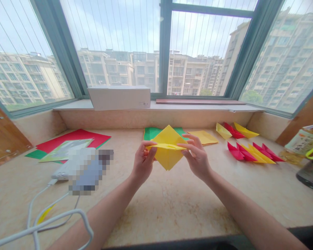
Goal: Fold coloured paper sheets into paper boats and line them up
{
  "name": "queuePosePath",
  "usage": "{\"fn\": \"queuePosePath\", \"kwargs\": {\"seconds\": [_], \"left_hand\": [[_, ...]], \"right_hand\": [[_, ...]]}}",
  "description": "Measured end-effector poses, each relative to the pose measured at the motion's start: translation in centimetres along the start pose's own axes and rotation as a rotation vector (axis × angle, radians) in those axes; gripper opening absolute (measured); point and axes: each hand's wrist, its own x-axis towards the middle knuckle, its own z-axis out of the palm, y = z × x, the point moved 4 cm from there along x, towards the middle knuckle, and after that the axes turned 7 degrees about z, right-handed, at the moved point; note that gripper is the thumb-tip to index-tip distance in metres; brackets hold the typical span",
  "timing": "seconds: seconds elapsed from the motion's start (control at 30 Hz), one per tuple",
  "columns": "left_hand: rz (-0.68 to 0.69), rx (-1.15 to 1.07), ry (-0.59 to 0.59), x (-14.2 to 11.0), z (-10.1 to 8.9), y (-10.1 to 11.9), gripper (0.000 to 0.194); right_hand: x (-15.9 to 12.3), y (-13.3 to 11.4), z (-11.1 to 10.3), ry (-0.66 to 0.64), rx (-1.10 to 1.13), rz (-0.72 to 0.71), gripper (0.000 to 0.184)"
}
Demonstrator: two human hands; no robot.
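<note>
A piece of folded yellow paper [168,158] is held up over the middle of the counter, diamond-shaped with a raised fold across its width. My left hand [144,160] pinches the left end of that fold between thumb and fingers. At the right end, my right hand [197,156] grips the paper the same way. Behind it lie green paper sheets [150,133], partly hidden by the yellow piece, and a flat stack of yellow paper [203,137].
Finished folded red and yellow paper shapes [255,152] stand at the right, near a bottle [302,140] and a dark container [311,173]. Left are red sheets [94,138], a pixelated device [88,173] and white cables [59,219]. A white box [120,98] sits on the sill.
</note>
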Motion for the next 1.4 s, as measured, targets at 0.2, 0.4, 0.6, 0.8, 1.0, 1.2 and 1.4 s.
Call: {"fn": "queuePosePath", "kwargs": {"seconds": [0.2, 0.4, 0.6, 0.8, 1.0, 1.2, 1.4], "left_hand": [[0.051, 0.206, -0.125, -0.3, 0.5, 0.6, 0.037], [0.110, 0.362, -0.181, -0.2, 0.1, 0.6, 0.032], [-0.006, 0.235, -0.253, -0.5, 0.7, 0.0, 0.042], [-0.121, 0.286, -0.328, -0.6, 1.2, -0.4, 0.032], [-0.153, 0.256, -0.240, -0.5, 1.2, -0.2, 0.036], [-0.301, 0.009, -0.114, -0.5, 1.5, -0.4, 0.040], [-0.284, -0.102, -0.075, -0.6, 1.4, -0.9, 0.044]], "right_hand": [[0.9, 1.5, -0.5, 0.109, 0.187, 0.262, 0.023], [0.9, 3.1, 0.0, 0.099, 0.460, 0.561, 0.031], [1.1, 2.4, -0.6, 0.183, 0.466, 0.564, 0.035], [1.2, 1.8, -0.6, 0.152, 0.433, 0.576, 0.046], [0.5, 0.6, 1.2, -0.071, 0.390, 0.549, 0.028], [0.4, 0.8, 1.9, -0.133, 0.552, 0.656, 0.036], [0.0, 1.0, 2.5, -0.194, 0.692, 0.778, 0.040]]}}
